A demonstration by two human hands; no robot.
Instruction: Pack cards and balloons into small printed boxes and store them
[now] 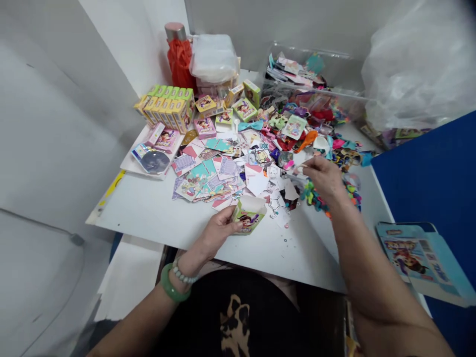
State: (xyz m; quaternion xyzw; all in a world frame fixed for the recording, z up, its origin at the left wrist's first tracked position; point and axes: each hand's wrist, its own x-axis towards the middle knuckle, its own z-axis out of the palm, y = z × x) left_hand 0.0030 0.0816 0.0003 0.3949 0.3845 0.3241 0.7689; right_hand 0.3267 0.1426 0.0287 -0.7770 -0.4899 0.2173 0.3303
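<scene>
A small green cartoon-printed box (250, 219) with its top flap raised is in my left hand (215, 232), the thumb pressing on its front. My right hand (324, 179) is further up and to the right, over the edge of a heap of small trinkets. Its thumb and fingertips are pinched together; what lies between them is too small to make out. Close by are a pink trinket (288, 164) and a pile of bright little plastic pieces (316, 196). Spread between my hands are printed cards and stickers (226, 168).
Filled yellow and green boxes (167, 109) stand in rows at the left, beside a white tray (130, 166). A clear bin (345, 89) of cards is at the back. A plastic bag (412, 69) hangs right. A flattened blue carton (416, 258) lies at the right edge.
</scene>
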